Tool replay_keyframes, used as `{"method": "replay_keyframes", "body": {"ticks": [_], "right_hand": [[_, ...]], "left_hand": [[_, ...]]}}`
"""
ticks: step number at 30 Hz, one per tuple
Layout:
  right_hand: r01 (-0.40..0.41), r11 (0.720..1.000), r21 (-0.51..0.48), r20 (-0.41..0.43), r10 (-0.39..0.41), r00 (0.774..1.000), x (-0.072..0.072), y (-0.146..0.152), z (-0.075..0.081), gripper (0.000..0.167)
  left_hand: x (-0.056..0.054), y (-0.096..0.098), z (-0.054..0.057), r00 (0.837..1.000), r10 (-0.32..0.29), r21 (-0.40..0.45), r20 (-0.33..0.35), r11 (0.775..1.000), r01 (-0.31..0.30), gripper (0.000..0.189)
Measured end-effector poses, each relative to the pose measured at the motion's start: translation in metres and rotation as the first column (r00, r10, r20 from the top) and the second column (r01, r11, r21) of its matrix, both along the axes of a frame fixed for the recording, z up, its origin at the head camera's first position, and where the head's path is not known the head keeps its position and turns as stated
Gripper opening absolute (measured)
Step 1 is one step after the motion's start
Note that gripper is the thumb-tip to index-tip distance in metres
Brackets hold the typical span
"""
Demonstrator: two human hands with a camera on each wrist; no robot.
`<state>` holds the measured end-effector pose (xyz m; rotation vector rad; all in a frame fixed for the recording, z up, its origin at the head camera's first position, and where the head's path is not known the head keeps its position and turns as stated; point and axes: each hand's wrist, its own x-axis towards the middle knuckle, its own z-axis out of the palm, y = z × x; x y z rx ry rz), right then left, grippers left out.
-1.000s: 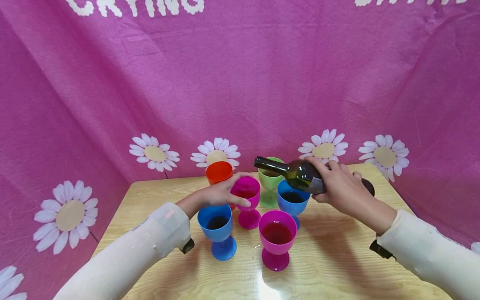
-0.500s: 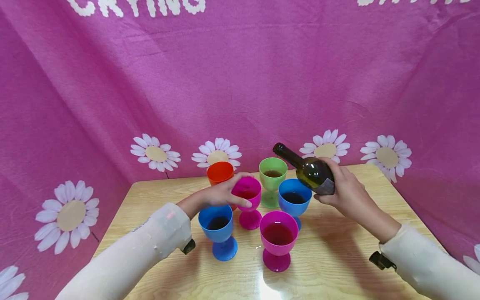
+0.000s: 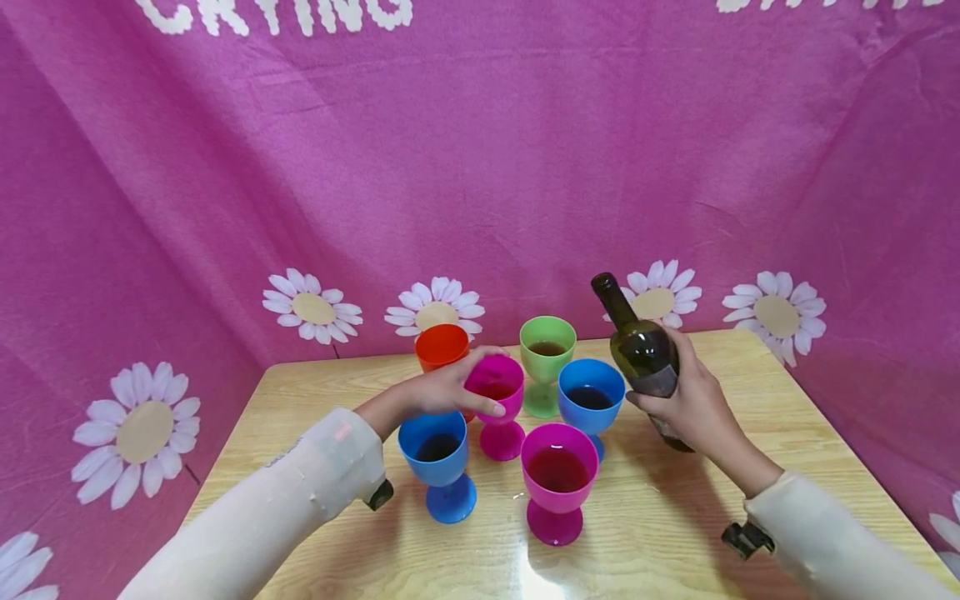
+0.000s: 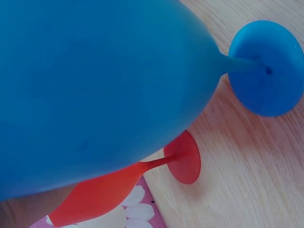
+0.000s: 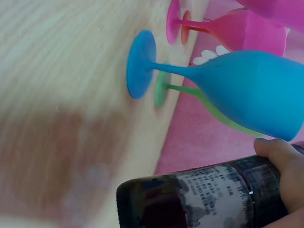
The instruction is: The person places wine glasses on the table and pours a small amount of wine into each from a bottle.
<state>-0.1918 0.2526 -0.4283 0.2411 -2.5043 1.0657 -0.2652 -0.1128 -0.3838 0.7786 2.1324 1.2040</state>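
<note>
With my right hand (image 3: 693, 408) I grip a dark green wine bottle (image 3: 647, 354) round its body, to the right of the right-hand blue goblet (image 3: 590, 417). Its neck leans up and left, and its printed label (image 5: 213, 194) shows in the right wrist view. My left hand (image 3: 446, 387) holds the bowl of the rear magenta goblet (image 3: 512, 404), which stands on the table with red liquid inside. Beneath that wrist is another blue goblet (image 3: 438, 462), its bowl large in the left wrist view. A light green goblet (image 3: 542, 371) stands behind, also holding dark liquid.
A second magenta goblet (image 3: 557, 496) with red liquid stands at the front of the group. An orange-red goblet (image 3: 441, 346) is partly hidden behind my left hand. The wooden table (image 3: 637, 533) ends at a pink cloth (image 3: 480, 167) with white daisies.
My right hand has swung the bottle from nearly level, with its mouth over the green goblet, to a steeper, neck-up tilt farther right. My left hand has kept its hold on the magenta goblet.
</note>
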Motion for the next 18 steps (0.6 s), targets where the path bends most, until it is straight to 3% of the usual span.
{"method": "replay_keyframes", "body": {"ticks": [9,18], "right_hand": [[0.088,0.982,-0.166,0.198,-0.054,0.979,0.001,0.002,-0.018,0.109],[0.098,0.963,-0.253,0.23,-0.038,0.972,0.001,0.004,-0.025,0.11]], "left_hand": [[-0.001,0.0,-0.001,1.0,-0.01,-0.002,0.005,1.0,0.01,0.08],[0.0,-0.001,0.0,1.0,-0.003,-0.014,0.01,1.0,0.003,0.084]]}}
